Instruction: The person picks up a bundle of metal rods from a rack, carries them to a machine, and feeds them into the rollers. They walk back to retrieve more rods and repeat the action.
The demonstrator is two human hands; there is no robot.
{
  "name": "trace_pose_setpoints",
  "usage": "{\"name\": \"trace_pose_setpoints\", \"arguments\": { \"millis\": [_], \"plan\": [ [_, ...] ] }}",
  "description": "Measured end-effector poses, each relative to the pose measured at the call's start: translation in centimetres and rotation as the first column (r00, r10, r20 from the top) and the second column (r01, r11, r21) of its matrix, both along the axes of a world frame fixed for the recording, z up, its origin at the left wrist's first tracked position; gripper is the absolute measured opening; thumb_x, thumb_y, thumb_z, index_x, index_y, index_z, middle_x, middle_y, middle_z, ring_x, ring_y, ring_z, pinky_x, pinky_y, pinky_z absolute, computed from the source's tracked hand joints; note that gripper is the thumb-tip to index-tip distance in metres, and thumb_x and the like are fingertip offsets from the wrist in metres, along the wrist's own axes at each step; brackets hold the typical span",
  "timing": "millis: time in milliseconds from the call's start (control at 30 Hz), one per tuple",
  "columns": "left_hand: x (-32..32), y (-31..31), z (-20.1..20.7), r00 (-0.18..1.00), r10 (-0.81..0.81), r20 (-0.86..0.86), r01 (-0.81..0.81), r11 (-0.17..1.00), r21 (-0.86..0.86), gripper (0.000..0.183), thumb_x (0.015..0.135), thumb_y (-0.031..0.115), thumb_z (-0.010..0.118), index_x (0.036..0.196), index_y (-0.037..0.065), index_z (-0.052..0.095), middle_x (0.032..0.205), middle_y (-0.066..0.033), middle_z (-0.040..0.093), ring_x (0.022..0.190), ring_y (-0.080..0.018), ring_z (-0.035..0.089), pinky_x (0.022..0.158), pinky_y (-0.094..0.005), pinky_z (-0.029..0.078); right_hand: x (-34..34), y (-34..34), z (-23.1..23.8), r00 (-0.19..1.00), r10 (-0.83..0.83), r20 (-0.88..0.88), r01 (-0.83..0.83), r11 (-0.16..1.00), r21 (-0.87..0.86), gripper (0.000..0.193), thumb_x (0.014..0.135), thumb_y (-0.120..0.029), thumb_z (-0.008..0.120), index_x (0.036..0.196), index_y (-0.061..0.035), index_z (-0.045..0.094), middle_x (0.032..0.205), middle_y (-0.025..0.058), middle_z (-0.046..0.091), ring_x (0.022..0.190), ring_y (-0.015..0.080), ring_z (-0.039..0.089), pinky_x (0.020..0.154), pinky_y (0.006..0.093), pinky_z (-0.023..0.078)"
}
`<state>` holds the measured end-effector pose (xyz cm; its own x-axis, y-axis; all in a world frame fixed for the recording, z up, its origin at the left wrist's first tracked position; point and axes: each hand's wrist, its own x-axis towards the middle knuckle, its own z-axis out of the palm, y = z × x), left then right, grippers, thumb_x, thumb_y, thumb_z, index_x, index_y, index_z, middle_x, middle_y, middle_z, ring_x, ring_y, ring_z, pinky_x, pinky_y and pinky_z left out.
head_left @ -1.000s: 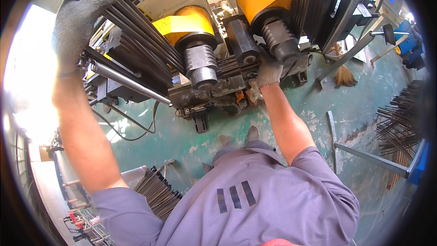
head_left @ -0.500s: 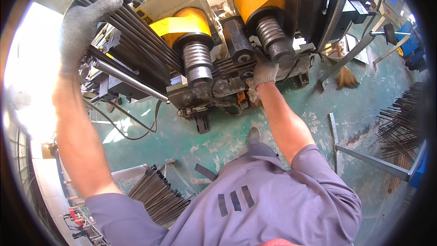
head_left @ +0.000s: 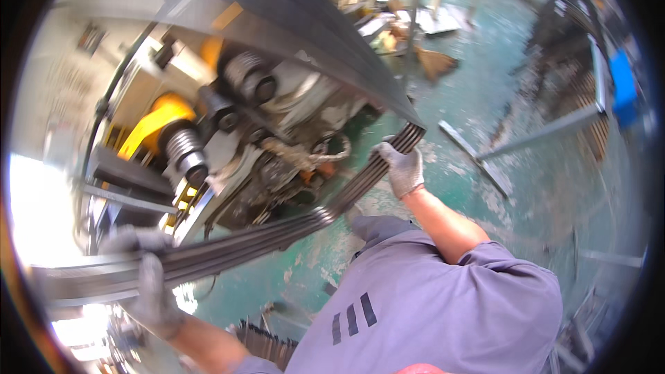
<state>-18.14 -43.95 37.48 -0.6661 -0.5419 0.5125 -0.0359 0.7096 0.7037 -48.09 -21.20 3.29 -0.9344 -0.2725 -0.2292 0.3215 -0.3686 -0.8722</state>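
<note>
A bundle of long dark steel bars [head_left: 253, 253], bent at two places, is held in front of me, clear of the machine. Its left end runs to the picture's rim, and past the right bend it rises to the upper left, blurred. My left hand [head_left: 149, 280], in a grey glove, is closed around the left stretch, thumb in front and fingers over the far side, smeared by motion. In a pale knit glove, my right hand [head_left: 400, 166] grips the middle stretch just below the right bend.
Behind the bars stands a machine with yellow housings [head_left: 156, 121] and ribbed steel cylinders [head_left: 185, 152]. A straw broom [head_left: 436, 64] lies beyond on the green floor [head_left: 377, 197]. To the right is a metal frame [head_left: 547, 128] beside dark rods; more rods [head_left: 267, 343] are stacked at the lower left.
The bars came out of the machine and now hang bent before me. My left hand moved down and nearer with them; my right hand left the machine and took hold. The view turned right.
</note>
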Motion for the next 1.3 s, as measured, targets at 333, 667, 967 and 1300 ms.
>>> {"name": "trace_pose_setpoints", "arguments": {
  "millis": [333, 667, 967, 1300],
  "plan": [
    [-11.8, 19.6, -22.4, 0.935, -0.013, -0.355, 0.354, 0.115, 0.928, 0.051, 0.083, -0.001, 0.063, 0.134, -0.001, 0.061, 0.115, -0.0196, 0.071, 0.118, -0.041, 0.069, 0.115, -0.0569, 0.05, -13.1, 45.2, 5.5, 0.632, -0.531, -0.565, 0.774, 0.466, 0.428, 0.017, 0.106, -0.02, 0.074, 0.108, -0.0035, 0.072, 0.08, 0.0035, 0.072, 0.068, 0.0168, 0.065, 0.067, 0.0377, 0.052],
    [-31.9, 42.6, -34.2, 0.951, -0.299, -0.081, -0.059, -0.432, 0.9, 0.039, 0.098, 0.004, 0.06, 0.135, -0.007, 0.062, 0.134, -0.0263, 0.07, 0.123, -0.0455, 0.068, 0.112, -0.0599, 0.054, -37.7, 72.6, 12.7, 0.571, -0.259, -0.779, 0.779, -0.127, 0.614, 0.033, 0.105, -0.037, 0.07, 0.124, -0.0114, 0.071, 0.121, 0.0264, 0.076, 0.118, 0.0507, 0.07, 0.098, 0.056, 0.056],
    [-37.6, 49.6, -29.7, 0.914, -0.404, 0.048, 0.074, 0.282, 0.956, 0.041, 0.099, 0.001, 0.067, 0.138, -0.01, 0.061, 0.123, -0.0201, 0.076, 0.11, -0.0284, 0.076, 0.101, -0.0389, 0.062, -60.8, 75.6, 8.3, 0.808, -0.042, -0.588, 0.556, -0.278, 0.784, 0.044, 0.109, -0.045, 0.053, 0.126, -0.0081, 0.07, 0.122, 0.0254, 0.077, 0.117, 0.0476, 0.072, 0.101, 0.0568, 0.056],
    [-21.1, 47.3, -36.5, 0.903, 0.098, 0.418, -0.415, 0.447, 0.792, 0.036, 0.097, 0.005, 0.067, 0.131, -0.003, 0.069, 0.109, -0.0087, 0.079, 0.096, -0.0163, 0.074, 0.087, -0.0328, 0.06, -47.9, 65.1, -6.0, 0.477, 0.373, -0.796, 0.836, 0.088, 0.542, 0.047, 0.101, -0.041, 0.065, 0.126, -0.0029, 0.073, 0.116, 0.0236, 0.08, 0.112, 0.0435, 0.076, 0.098, 0.0503, 0.058]
  ]
}}
